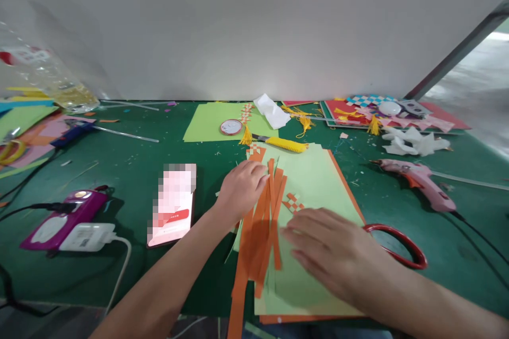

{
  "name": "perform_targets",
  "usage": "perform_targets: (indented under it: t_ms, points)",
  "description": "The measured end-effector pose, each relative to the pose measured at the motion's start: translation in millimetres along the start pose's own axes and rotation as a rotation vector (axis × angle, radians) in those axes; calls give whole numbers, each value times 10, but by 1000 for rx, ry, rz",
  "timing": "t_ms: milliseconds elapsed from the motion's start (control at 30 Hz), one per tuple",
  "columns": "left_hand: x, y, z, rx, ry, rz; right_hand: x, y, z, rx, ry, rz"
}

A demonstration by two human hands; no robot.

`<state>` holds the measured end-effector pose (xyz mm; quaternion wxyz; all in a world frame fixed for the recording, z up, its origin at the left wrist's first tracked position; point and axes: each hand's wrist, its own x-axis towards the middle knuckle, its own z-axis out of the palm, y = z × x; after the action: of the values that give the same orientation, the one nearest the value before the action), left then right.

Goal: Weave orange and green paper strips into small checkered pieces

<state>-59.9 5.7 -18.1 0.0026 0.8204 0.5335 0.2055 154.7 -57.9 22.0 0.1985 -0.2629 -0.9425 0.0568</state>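
Observation:
Several orange paper strips (260, 238) lie lengthwise over a pale green paper sheet (318, 280), and some run past its front edge. My left hand (243, 185) is closed, its fingers curled down at the upper left of the strips; what lies under the fingertips is hidden. To the right, my right hand (334, 249) hovers or rests over the sheet with fingers stretched out and slightly blurred. Just above its fingers is a small orange-and-green woven paper piece (293, 203). A similar woven piece (254, 149) sits at the sheet's top left, near a yellow utility knife (284, 143).
Red-handled scissors (413, 254) lie partly under my right arm. A pink glue gun (421, 180) is at right, a phone (175, 206) at left. Beyond that sits a purple power strip (66, 222) with a white charger (87, 237). A light wall (246, 26) closes off the back.

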Motion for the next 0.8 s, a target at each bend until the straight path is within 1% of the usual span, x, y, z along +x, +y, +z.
perform_targets:
  t_ms: [67, 133, 200, 267, 333, 400, 500, 533, 600, 733, 800]
  points:
    - [7, 7, 9, -72, -42, -19, -200, 167, 25, -72, -49, 140]
    - [14, -1, 23, -147, -47, -67, -416, 289, 104, -94, -88, 258]
    - [23, -19, 33, -239, -26, -125, -597, 356, 181, -99, -120, 308]
    - [30, -36, 28, -351, 6, -176, -709, 375, 229, -101, -122, 319]
    - [37, -49, 7, -467, 46, -223, -748, 368, 249, -97, -89, 332]
    - [44, -66, -23, -525, 121, -265, -735, 360, 252, -70, -64, 344]
    - [49, -116, -55, -464, 253, -296, -681, 372, 240, -4, -68, 346]
    - [49, -136, -58, -426, 267, -302, -665, 383, 232, 13, -74, 344]
    - [42, -171, -50, -346, 235, -318, -642, 408, 211, 42, -86, 339]
    - [16, -178, -27, -138, 103, -275, -620, 453, 165, 80, -89, 356]
    - [6, -168, -21, -103, 60, -263, -608, 473, 144, 85, -83, 382]
